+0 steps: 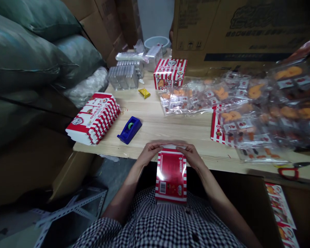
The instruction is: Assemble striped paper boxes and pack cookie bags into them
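The wooden table (155, 129) ran out of sight beneath goods on the right. Behind it stood one big cardboard box (219, 38), printed with large Chinese characters too dim to read, handling symbols and a dark blue band; its right side sank into shadow. Bulging sacks (28, 57), at least three, were cut off at the left. Clear food packs (196, 98) overlapped on the right, their small labels blurred and their number uncountable. A stack of flat cartons (93, 119) lay on the left, its striped layers too tight to count; Chinese lettering and a round black-and-white logo topped it. One upright carton (170, 74) bore the same stripes and logo.

The red-and-white box (172, 175) was at the table's near edge, above the lap, barcode at its lower left, fine print illegible. The left hand (150, 153) pinched its upper left corner; the right hand (192, 155) pinched the upper right. Beyond lay one blue tape dispenser (130, 130), one pair of red-handled scissors (294, 170) and one yellow packet (144, 93).
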